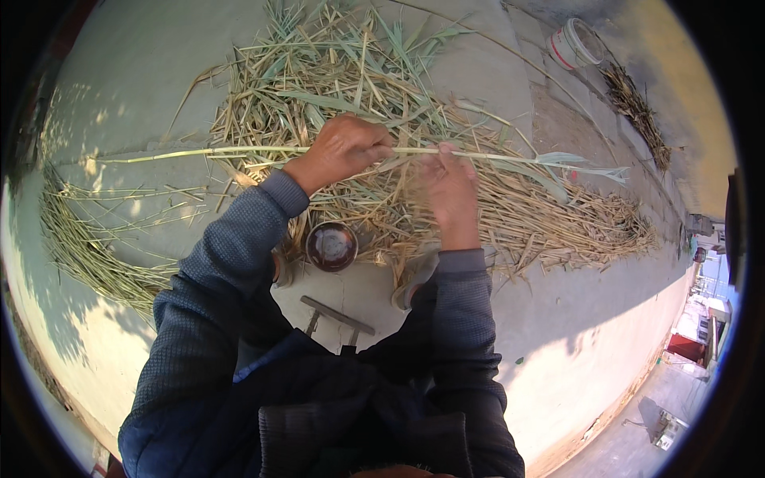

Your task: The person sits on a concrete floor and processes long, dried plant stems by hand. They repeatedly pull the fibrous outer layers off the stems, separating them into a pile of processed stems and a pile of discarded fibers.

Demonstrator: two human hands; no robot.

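A long, thin green reed stalk (255,150) stretches crosswise in front of me, its pale leafy tip at the right. Closed round its middle is my left hand (341,151), knuckles up. Just to the right, my right hand (456,195) pinches the same stalk between thumb and fingers; its fingers are a little blurred. Beneath both hands spreads a heap of dry leaves and husks (319,99), tan with some green. Close to my feet, a dark round bowl or tin (331,245) stands below the left hand.
Bare green stalks (103,255) lie bundled at the left. Tan stalks (590,227) are piled at the right. A white bucket (575,45) and a dark bundle of twigs (637,111) stand by the yellow wall. Between my legs is a small T-shaped piece (338,314).
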